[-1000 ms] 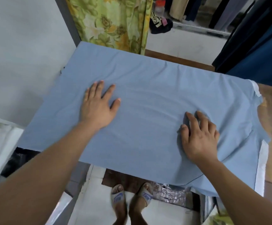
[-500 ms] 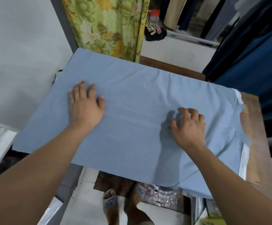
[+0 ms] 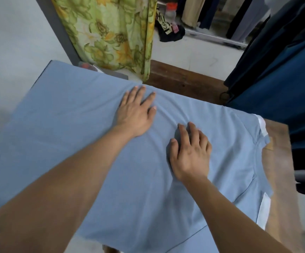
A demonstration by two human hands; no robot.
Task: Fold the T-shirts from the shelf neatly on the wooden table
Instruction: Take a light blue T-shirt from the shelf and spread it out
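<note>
Shirt: the pale blue shirt (image 3: 75,134) is lying spread over the counter (image 3: 279,170) and covering most of it. Its near hem is drooping off the edge toward you.
Bare wood: only a strip at the right is showing, beside the white cuff (image 3: 263,210).
Left grip (image 3: 136,114): you are pressing it flat on the cloth near the far edge, fingers straight and spread, clasping nothing.
Right grip (image 3: 190,154): you are resting it just beside the left, nearer you. The fingers are arched with the tips digging into the cloth, and they are not closing round any fold that shows.
Creases: shallow ridges are running between your two grips, so the cloth is bunching there.
Handling: you are probably dealing with a light, limp knit that is sagging wherever it is unsupported. It is likely to be dragging with your palms and holding no shape of its own.
Where to take hold: judging by the layout, you are best off pinching it at a seam or hem, at the shoulder by the cuff and along the bottom edge.
Risk: the overhanging hem may be pulling the shirt toward you as you lift.
</note>
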